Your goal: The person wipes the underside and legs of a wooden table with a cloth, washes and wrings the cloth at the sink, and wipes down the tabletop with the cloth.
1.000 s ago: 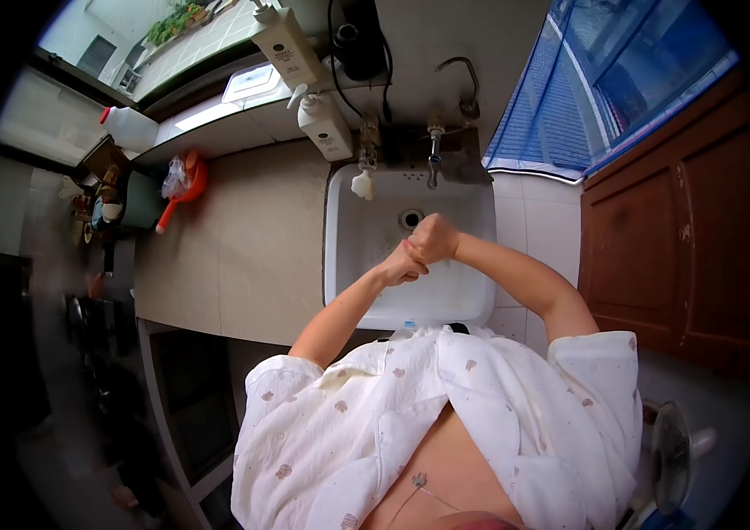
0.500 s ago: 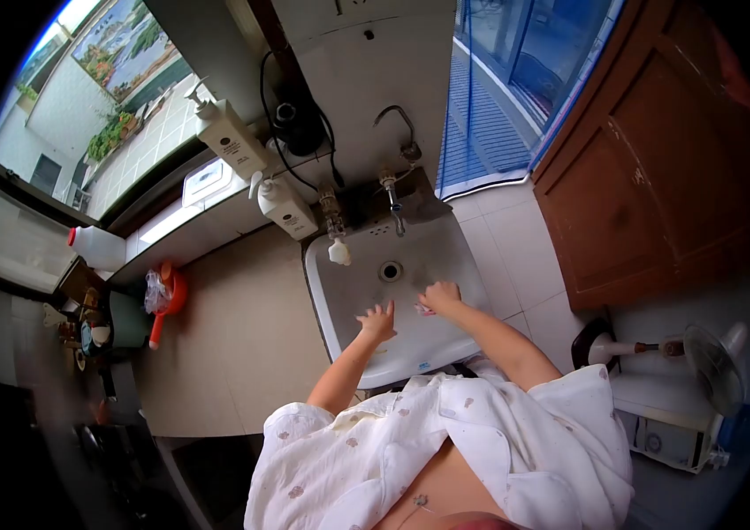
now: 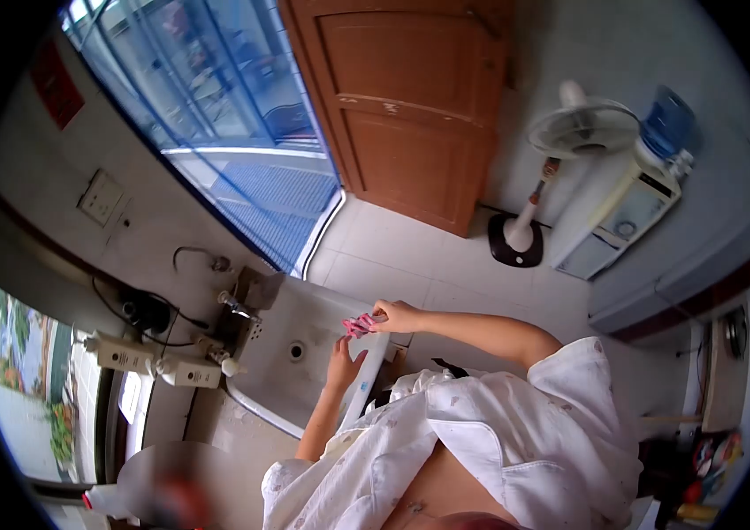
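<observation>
In the head view, we saw our right hand (image 3: 399, 315) grasping a crumpled pink item (image 3: 360, 325) between its fingers, over the corner of the white sink (image 3: 371, 364) nearest the floor side. The item's long axis ran away from the gripping fingertips, leftward and slightly down across the picture, its free end pointing in over the basin, roughly toward the drain (image 3: 296, 351). Our left hand (image 3: 342, 364) was loose and unclenched, thumb apart, fingertips just beside that free end; we could not tell whether they touched it.
</observation>
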A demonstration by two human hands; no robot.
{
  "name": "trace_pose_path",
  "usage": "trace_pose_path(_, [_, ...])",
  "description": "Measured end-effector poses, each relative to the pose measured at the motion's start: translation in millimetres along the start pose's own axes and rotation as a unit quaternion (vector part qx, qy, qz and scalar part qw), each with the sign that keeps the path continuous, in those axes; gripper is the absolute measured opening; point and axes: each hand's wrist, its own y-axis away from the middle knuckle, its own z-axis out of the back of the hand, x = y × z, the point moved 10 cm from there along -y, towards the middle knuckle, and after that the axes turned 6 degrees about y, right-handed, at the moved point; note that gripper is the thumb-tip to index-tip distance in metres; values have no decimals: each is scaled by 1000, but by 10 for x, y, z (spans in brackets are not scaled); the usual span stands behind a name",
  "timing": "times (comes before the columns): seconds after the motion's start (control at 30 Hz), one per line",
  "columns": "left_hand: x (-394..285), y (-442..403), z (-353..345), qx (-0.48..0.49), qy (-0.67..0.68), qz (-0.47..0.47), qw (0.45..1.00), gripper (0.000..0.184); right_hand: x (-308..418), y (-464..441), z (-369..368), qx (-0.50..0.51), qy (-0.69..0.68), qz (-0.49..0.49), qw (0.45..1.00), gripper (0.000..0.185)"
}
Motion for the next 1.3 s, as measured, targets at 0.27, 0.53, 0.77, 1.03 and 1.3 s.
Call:
trace_pose_path(0.27, [-2859, 51, -947, 171, 397, -126, 893, 37, -571, 2912, 1221, -241, 64, -121, 961, 35])
trace_pose_path(0.53, [-5411, 1547, -2115, 361, 318, -405, 777, 17, -1152, 6362, 975, -598, -117, -292, 737, 15])
trace_pose_path(0.77, [-6299, 2611, -2723, 720, 416, -202, 518, 29, -1431, 7721, 207, -808, -311, -210, 455, 15])
trace_pose_path(1.03, [-7331, 2864, -3528, 766, 300, -180, 540, 38, -1659, 8530, 489, -817, -257, -300, 420, 17])
trace_pose_path(1.3, [-8768, 2528, -4337, 698, 217, -375, 570, 43, -2271, 9580, 1455, -853, -390, -127, 323, 22])
